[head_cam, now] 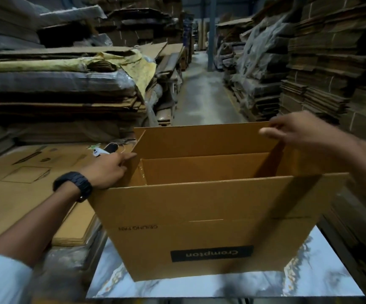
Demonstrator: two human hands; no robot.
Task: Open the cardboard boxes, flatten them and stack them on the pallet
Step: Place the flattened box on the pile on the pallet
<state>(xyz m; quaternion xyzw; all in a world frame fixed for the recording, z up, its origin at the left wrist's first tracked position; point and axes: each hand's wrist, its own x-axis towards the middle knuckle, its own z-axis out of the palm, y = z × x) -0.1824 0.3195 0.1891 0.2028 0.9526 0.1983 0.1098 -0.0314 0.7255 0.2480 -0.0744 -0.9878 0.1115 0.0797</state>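
Brown box (199,216) between hands, flaps up; left hand (105,170) pinches side flap (133,157); right hand (298,130), blurred, probably grips far flap (199,139).

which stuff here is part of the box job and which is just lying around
In the job: cardboard box, left hand, right hand on its flaps, flattened stack beside it.
Lying about: small white item with cord, wrapped cardboard piles behind.

I see the cardboard box (199,216) open on the marbled bench (199,289). My left grip (107,172) holds its left flap; my right grip (298,132), blurred, seems to pinch the far flap's right corner.
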